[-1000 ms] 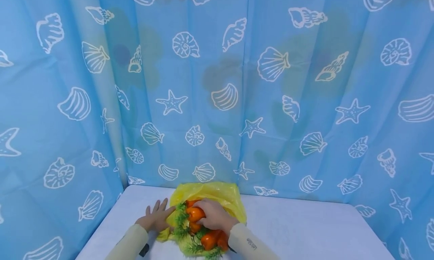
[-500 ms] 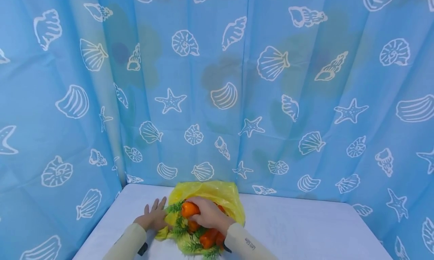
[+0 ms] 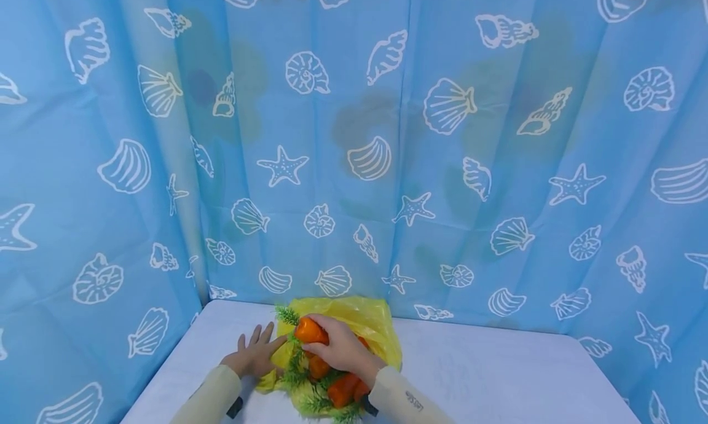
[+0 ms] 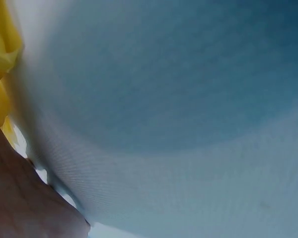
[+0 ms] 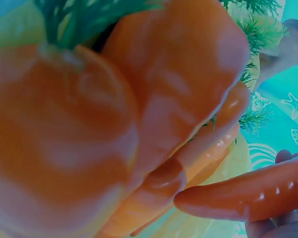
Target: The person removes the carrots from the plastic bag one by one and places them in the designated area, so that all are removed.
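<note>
My right hand (image 3: 344, 349) grips an orange plastic-looking carrot (image 3: 311, 330), its feathery green top pointing to the far left. In the right wrist view, fingers curl around this carrot (image 5: 248, 193), whose tapered end points left. Several more carrots (image 3: 342, 390) with green tops lie heaped below the hand, on a yellow plastic bag (image 3: 381, 325). Left of the heap, my left hand (image 3: 255, 354) rests with spread fingers at the bag's edge. The left wrist view mostly holds blurred pale fabric, with part of the hand (image 4: 25, 198) and yellow plastic (image 4: 2, 49) at its left.
A white tabletop (image 3: 487, 375) bears everything and stretches to the right of the bag. Behind it and on both sides hangs a blue curtain (image 3: 332, 246) with white shell and starfish drawings.
My right hand has raised a carrot from the heap, its green top now swung up toward the far left. My left hand has stayed at the bag's edge.
</note>
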The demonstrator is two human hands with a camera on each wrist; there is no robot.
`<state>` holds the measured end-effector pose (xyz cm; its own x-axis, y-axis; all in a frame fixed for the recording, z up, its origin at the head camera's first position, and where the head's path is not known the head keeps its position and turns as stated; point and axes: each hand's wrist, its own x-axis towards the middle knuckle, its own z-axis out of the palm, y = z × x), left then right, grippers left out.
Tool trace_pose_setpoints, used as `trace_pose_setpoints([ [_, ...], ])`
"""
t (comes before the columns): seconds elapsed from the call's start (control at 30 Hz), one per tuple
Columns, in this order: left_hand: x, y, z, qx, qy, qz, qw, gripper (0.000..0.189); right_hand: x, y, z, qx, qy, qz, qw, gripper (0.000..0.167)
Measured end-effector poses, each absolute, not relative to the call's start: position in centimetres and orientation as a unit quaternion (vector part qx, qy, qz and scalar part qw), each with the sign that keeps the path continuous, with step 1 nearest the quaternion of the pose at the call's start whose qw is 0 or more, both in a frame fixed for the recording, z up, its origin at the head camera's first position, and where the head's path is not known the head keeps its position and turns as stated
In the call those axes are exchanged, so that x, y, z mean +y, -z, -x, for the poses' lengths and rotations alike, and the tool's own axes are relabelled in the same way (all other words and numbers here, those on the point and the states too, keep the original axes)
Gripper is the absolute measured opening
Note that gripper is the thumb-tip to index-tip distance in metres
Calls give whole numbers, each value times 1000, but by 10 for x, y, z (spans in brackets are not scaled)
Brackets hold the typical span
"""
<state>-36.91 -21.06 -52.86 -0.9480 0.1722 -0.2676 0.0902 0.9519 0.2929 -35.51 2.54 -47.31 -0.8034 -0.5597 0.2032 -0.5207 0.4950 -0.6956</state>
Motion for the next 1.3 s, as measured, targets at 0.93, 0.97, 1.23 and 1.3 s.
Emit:
trace_pose_setpoints([
  [0.93, -210, 535, 371, 978, -121, -60, 158, 77, 15, 454, 336, 825, 474, 306, 39, 63],
  [0.97, -210, 534, 371, 978, -121, -60, 159, 77, 15, 453, 336, 825, 473, 305, 39, 62],
  [1.23, -209, 535, 375, 977, -136, -48, 155, 78, 19, 449, 335, 826, 476, 301, 38, 58],
  [1.3, -211, 537, 377, 977, -139, -46, 155, 80, 20, 448, 335, 822, 482, 300, 47, 57],
])
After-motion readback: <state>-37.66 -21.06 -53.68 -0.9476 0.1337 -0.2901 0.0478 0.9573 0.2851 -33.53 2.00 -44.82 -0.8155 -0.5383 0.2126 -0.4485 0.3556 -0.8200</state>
